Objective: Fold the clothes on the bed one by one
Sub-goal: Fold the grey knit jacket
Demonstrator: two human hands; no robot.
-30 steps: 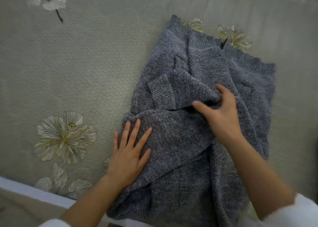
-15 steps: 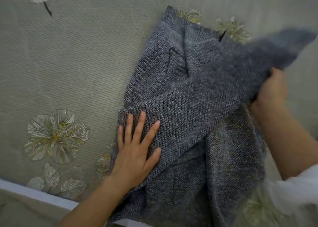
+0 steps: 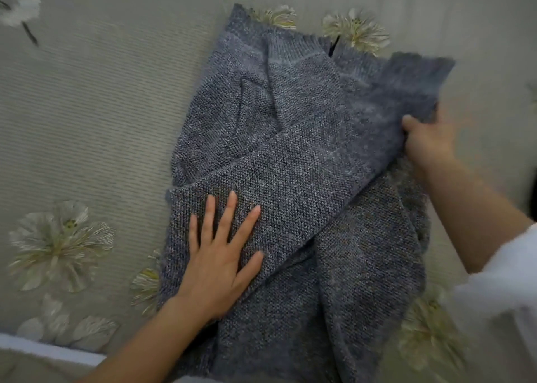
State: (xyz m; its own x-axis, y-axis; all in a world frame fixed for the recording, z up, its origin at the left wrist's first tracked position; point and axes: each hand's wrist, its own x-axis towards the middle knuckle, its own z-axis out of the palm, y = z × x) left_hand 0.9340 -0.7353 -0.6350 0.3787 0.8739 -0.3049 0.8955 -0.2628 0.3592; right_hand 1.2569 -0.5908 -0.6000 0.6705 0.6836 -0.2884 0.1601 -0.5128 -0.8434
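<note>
A grey knitted sweater lies on the pale floral bedspread. Your left hand presses it flat, fingers spread. Its sleeve runs diagonally up-right to your right hand, which pinches the far end.

sweater on bed | left hand atop | right hand at right edge

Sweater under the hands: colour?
Heathered blue-grey knit sweater, with a ribbed edge at its far end. The head view, the only one, shows it.
</note>
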